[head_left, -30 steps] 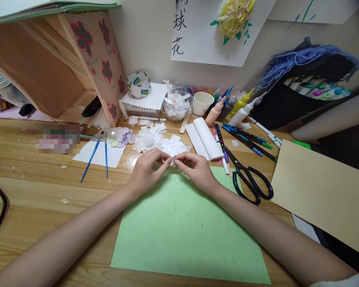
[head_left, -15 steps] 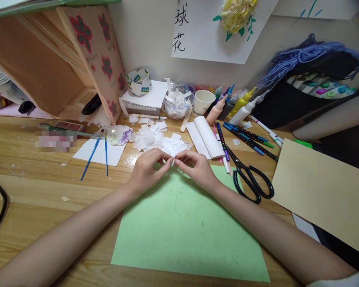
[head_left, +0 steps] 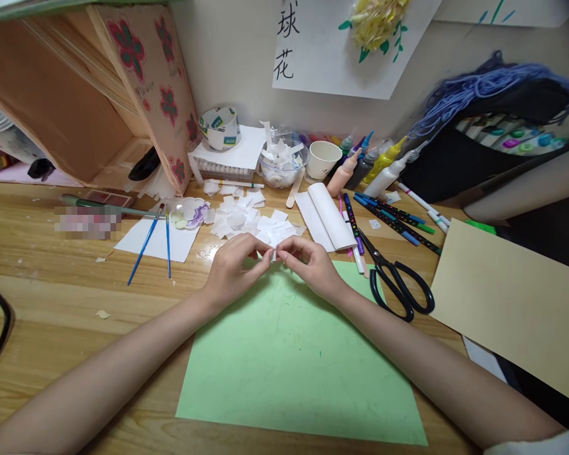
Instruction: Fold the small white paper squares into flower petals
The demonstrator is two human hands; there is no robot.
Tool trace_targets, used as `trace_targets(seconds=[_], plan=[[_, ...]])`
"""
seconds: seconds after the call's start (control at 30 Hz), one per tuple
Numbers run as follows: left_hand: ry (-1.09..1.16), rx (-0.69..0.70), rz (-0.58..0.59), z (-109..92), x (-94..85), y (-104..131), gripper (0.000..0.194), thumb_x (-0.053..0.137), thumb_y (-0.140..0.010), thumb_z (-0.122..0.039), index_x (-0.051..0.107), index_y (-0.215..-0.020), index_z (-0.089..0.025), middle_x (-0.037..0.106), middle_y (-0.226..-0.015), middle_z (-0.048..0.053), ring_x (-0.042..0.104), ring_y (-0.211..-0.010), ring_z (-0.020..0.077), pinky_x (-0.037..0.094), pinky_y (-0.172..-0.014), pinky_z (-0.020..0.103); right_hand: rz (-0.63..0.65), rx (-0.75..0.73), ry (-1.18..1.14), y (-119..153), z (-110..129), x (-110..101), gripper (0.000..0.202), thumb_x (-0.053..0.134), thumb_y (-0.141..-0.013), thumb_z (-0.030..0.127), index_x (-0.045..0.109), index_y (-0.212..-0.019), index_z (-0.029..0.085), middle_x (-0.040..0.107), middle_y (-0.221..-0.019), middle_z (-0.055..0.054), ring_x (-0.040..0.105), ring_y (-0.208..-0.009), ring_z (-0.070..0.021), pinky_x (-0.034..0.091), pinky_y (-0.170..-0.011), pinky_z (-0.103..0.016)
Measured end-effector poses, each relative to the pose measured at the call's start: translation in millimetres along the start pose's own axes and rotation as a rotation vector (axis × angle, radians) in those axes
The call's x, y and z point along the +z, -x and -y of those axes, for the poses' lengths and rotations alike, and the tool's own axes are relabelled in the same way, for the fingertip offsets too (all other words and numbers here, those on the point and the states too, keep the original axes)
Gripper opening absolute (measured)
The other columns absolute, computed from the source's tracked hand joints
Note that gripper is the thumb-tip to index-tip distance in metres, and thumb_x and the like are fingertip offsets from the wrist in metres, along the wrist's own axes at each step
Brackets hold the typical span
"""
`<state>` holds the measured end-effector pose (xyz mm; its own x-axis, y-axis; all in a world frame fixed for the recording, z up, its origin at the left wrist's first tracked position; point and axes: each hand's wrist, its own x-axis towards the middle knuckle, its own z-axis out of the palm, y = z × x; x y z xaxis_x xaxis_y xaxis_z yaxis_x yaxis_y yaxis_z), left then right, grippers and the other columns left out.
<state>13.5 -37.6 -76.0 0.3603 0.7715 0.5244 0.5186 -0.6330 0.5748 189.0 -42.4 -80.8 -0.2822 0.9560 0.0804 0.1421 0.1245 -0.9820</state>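
- Green sheet (head_left: 298, 360): uncovered middle, open room to near edge.
- White paper pile (head_left: 237, 216): just past sheet's far edge.
- Left hand (head_left: 234, 268), right hand (head_left: 314, 268): over sheet's far edge, fingertips pinched, almost meeting.
- White scrap (head_left: 274, 256): sheet's far edge, held between both hands, neither nearer — long axis unclear.

- Left hand (head_left: 232, 268) and right hand (head_left: 317, 268): fingertips nearly meeting, pinching a tiny scrap (head_left: 274, 255) by the green sheet's (head_left: 294, 373) far edge.
- Scissors (head_left: 389, 275): at that sheet's far right corner.
- White pieces (head_left: 237, 218): heaped beyond its far edge.
- Bowl (head_left: 279, 174), cup (head_left: 323, 163), bottles (head_left: 345, 173): along the desk's (head_left: 57, 291) back edge.
- Box (head_left: 164, 133): toward the desk's back left corner.
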Motion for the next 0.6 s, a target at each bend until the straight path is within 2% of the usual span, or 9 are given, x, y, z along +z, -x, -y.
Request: trace_targets(seconds=[0.33, 0.47, 0.6], plan=[[-0.045, 0.09, -0.011, 0.7, 1.8, 1.8, 0.008, 0.058, -0.082, -0.019, 0.056, -0.074, -0.017, 0.061, -0.068, 0.0, 0.053, -0.064, 0.011, 0.041, -0.059, 0.025, 0.047, 0.023, 0.041, 0.0, 2.6, -0.1, 0.007, 0.054, -0.083, 0.024, 0.057, -0.08, 0.017, 0.055, -0.075, 0.001, 0.05, -0.07, -0.0115, 0.038, -0.064, -0.025], [-0.059, 0.059, -0.008, -1.4, 1.1, 0.8, 0.002, 0.058, -0.081, -0.019, 0.057, -0.08, -0.018, 0.061, -0.07, 0.0, 0.053, -0.065, 0.0112, 0.041, -0.06, 0.025, 0.02, 0.014, 0.01, 0.2, 2.7, 0.6, 0.009, 0.054, -0.083, 0.024, 0.056, -0.077, 0.018, 0.055, -0.074, 0.001, 0.05, -0.069, -0.0113, 0.037, -0.063, -0.025], [-0.061, 0.026, -0.003, -2.8, 0.7, -0.1, 0.004, 0.06, -0.079, -0.02, 0.056, -0.08, -0.018, 0.061, -0.073, 0.0, 0.052, -0.066, 0.0111, 0.041, -0.06, 0.024, -0.007, 0.019, -0.02, 0.5, 3.2, 1.4, 0.01, 0.054, -0.083, 0.024, 0.057, -0.076, 0.018, 0.056, -0.072, 0.001, 0.05, -0.066, -0.0108, 0.037, -0.061, -0.024]])
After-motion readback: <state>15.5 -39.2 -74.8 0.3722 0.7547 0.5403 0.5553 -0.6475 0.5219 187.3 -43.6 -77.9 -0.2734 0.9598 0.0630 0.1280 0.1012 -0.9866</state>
